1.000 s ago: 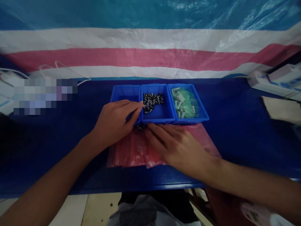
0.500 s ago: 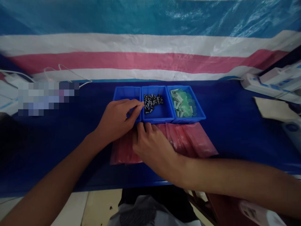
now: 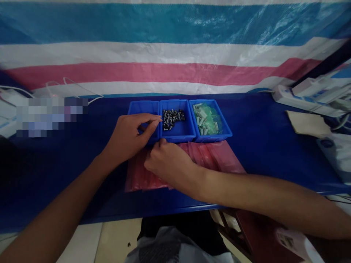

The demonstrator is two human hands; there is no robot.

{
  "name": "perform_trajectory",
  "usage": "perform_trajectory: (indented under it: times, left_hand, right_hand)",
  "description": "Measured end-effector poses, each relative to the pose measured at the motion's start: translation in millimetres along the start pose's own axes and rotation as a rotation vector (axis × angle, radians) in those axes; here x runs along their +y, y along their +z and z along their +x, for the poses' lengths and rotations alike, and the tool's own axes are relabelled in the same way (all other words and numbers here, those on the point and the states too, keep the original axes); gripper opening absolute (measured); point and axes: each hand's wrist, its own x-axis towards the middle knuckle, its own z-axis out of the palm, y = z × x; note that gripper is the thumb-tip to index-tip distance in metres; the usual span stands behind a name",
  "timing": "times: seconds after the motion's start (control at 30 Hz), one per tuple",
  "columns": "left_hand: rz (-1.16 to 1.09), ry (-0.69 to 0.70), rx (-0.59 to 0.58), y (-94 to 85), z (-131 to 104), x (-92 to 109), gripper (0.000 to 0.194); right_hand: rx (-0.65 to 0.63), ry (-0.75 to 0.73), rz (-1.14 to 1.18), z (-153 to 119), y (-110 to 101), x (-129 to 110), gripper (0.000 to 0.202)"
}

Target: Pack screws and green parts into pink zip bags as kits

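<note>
My left hand (image 3: 134, 132) reaches over the left blue bin (image 3: 144, 106), thumb and fingertips pinched together at the edge of the middle bin (image 3: 181, 138). Whatever the pinch holds is too small to make out. Black screws (image 3: 173, 117) lie in a heap in the middle bin. My right hand (image 3: 168, 159) is curled closed over the row of pink plastic bags (image 3: 145, 173), just in front of the bins. Its fingertips are tucked under, so what they grip is hidden. The right bin (image 3: 223, 124) holds small silvery-white pieces (image 3: 201, 122) and a green plastic bag (image 3: 212, 116).
Blue sheeting covers the table (image 3: 252, 138). White power strips (image 3: 290, 96) and a beige pad (image 3: 307, 123) are at the right. White cables (image 3: 82, 87) run at the back left, beside a blurred-out patch. A striped sheet (image 3: 175, 58) hangs behind the bins.
The view has shifted slightly, moving the bins left in the picture. My right hand's fingers have curled in tighter over the pink bags. My left hand keeps its pinch beside the screws.
</note>
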Motion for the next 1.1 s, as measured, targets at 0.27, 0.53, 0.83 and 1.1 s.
perform_trajectory:
  times: [0.27, 0.53, 0.83, 1.1]
  left_hand:
    - [0.000, 0.011, 0.018, -1.4, 0, 0, 0.032]
    - [0.121, 0.165, -0.132, 2.6, -10, 6, 0.041]
    - [0.169, 0.248, -0.132, 1.0, -14, 5, 0.025]
    - [0.213, 0.299, -0.073, 3.2, -16, 6, 0.019]
  right_hand:
    - [0.096, -0.149, -0.056, -27, -11, 14, 0.025]
    - [0.394, -0.302, 0.088, -87, 25, 63, 0.021]
    - [0.709, -0.129, 0.747, -91, 39, 55, 0.011]
    - [0.600, 0.146, 1.786, -87, 32, 51, 0.015]
